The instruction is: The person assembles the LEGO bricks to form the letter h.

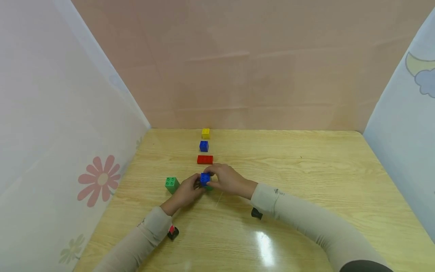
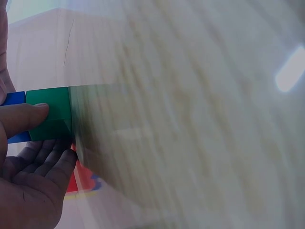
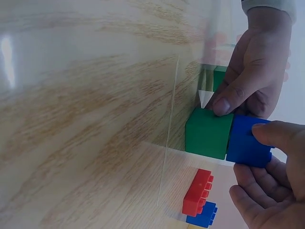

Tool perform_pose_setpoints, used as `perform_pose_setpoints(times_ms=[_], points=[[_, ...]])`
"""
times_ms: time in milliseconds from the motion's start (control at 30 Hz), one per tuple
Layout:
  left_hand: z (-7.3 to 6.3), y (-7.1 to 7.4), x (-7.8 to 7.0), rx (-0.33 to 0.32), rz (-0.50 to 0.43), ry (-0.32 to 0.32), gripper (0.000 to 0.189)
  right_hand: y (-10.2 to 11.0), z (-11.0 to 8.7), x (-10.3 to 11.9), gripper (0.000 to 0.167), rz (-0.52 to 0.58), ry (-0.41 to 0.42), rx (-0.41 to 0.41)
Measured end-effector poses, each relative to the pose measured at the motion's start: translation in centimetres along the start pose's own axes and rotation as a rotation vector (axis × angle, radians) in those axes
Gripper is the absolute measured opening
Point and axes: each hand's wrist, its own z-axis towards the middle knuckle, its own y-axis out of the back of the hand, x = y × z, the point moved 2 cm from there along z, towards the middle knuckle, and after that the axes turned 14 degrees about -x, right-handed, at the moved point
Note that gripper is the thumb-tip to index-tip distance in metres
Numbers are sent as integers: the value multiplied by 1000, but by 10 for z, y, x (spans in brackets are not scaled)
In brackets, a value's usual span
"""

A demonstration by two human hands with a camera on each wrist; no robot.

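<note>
In the head view, a blue building block (image 1: 205,179) sits atop a green building block (image 1: 209,188), mostly hidden beneath it. My left hand (image 1: 186,192) holds the green block from the left; its thumb lies on one side in the left wrist view. My right hand (image 1: 232,180) pinches the blue block between thumb and fingers. The right wrist view shows the green block (image 3: 207,134) and blue block (image 3: 248,141) face to face, with a thin dark line between them. The green one stands on the wooden table (image 1: 306,170).
Left of my hands stands another green block (image 1: 171,184). Beyond them, a red block (image 1: 205,159), a second blue block (image 1: 204,146) and a yellow block (image 1: 205,133) form a row towards the back wall (image 1: 238,75). Small black objects show beside both sleeves.
</note>
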Motion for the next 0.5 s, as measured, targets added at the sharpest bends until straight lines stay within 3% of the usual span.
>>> perform_pose_setpoints(times_ms=[500], points=[[1,-1,2,6,11,14,43,-3,0,-4,38,7,31,-24]])
